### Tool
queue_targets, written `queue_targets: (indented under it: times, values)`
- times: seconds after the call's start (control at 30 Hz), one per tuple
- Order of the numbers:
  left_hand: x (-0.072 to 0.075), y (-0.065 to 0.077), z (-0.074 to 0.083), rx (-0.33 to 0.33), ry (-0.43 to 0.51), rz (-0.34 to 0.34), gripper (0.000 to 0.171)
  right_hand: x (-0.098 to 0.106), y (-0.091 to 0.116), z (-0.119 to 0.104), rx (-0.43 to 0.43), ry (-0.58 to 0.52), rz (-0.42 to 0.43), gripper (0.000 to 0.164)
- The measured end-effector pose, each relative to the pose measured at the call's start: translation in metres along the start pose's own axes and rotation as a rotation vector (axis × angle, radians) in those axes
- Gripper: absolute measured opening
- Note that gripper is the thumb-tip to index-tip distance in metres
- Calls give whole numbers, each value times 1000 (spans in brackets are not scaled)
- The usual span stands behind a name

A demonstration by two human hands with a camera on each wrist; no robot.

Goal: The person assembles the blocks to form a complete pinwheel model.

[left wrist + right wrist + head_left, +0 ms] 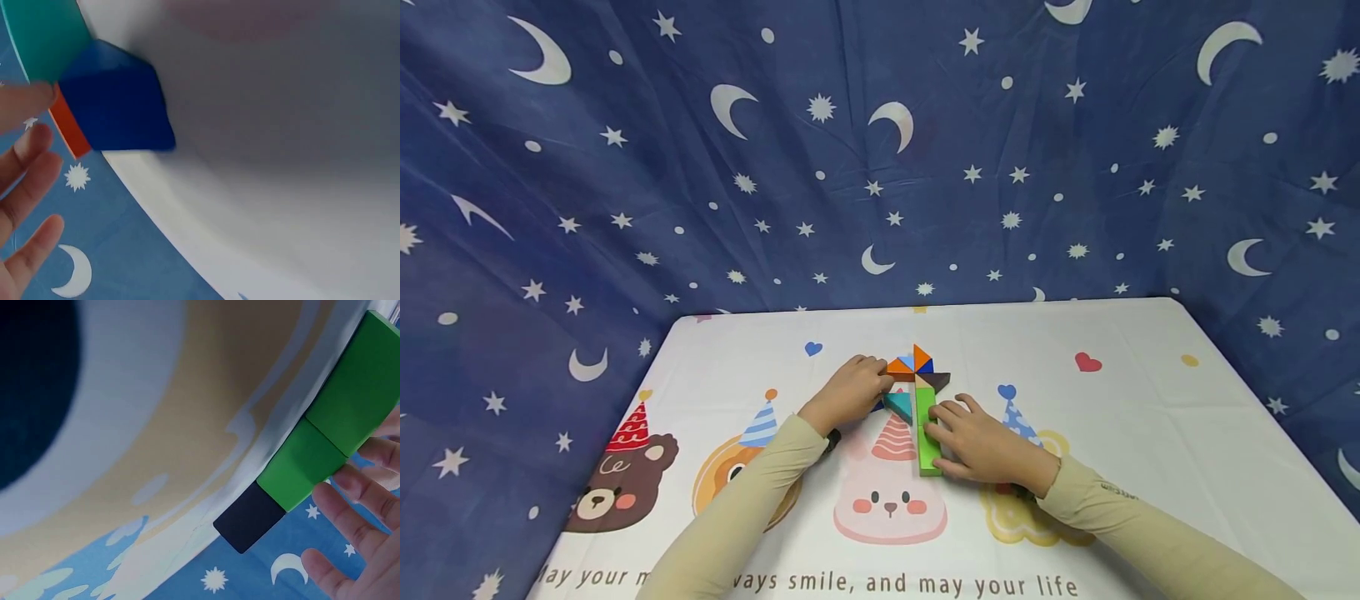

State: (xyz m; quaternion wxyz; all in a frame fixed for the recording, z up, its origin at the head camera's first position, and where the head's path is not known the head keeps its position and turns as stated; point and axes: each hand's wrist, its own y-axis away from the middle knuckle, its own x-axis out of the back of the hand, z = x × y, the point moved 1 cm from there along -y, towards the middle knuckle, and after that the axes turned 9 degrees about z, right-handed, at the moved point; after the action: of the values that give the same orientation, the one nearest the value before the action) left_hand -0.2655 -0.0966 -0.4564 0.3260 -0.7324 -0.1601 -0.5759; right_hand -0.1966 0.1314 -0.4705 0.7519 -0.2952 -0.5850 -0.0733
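Flat coloured blocks form a pinwheel shape on the table. Two green blocks (pixel 927 433) lie end to end as its stem, below a pale wooden triangle (pixel 922 382). Around the top sit orange (pixel 922 358), light blue, blue and dark (pixel 936 381) triangles. My left hand (pixel 853 392) is at the left side, its fingertips by an orange block (pixel 70 125). Near it are a teal block (pixel 898 406) and a dark blue block (pixel 119 103), partly hidden in the head view. My right hand (pixel 988 442) touches the right side of the green blocks with loosely extended fingers.
The white tablecloth (pixel 1135 400) has printed animals, hearts and lettering. Behind the table and at its sides hangs a blue cloth (pixel 850 250) with moons and stars.
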Motion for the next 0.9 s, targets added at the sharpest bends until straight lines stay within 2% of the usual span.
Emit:
queue_targets:
  times: [0.1, 0.3, 0.53, 0.67, 0.8, 0.9]
  values:
    - [4, 5, 0, -4, 25, -16, 7, 1, 0, 1, 2, 7, 3, 41]
    - [9, 8, 5, -33, 38, -48, 30, 1, 0, 2, 12, 17, 20, 41]
    - [10, 7, 14, -90, 43, -27, 39, 1, -1, 2, 16, 10, 27, 42]
    - [10, 7, 14, -68, 25, -27, 34, 1, -1, 1, 12, 7, 21, 42]
    - [8, 7, 12, -20, 34, -61, 29, 0, -1, 0, 5, 9, 5, 42]
    - [7, 7, 11, 6, 53, -83, 31, -1, 0, -1, -1, 10, -3, 43]
